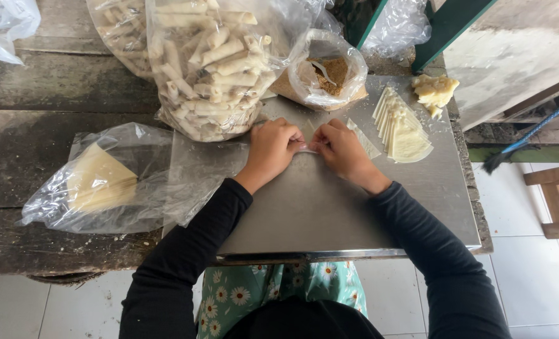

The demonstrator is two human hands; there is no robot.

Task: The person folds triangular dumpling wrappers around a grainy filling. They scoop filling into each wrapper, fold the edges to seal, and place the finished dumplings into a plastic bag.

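Note:
My left hand (272,150) and my right hand (342,150) meet over a thin pale wrapper sheet (309,132) on the steel tray (329,207). Both hands pinch and fold its near edge, fingertips almost touching. To the right of my right hand lies a fanned stack of triangular wrapper sheets (402,129). A lump of pale yellow dough or paste (435,91) sits just beyond that stack. An open plastic bag of brown crumbly filling (326,72) with a spoon in it stands behind my hands.
A large clear bag full of finished rolls (210,63) stands at the back left of the tray. Another plastic bag with pale wrappers (100,179) lies on the worn wooden table (53,94). A broom (524,141) and a wooden stool (558,198) are at the right.

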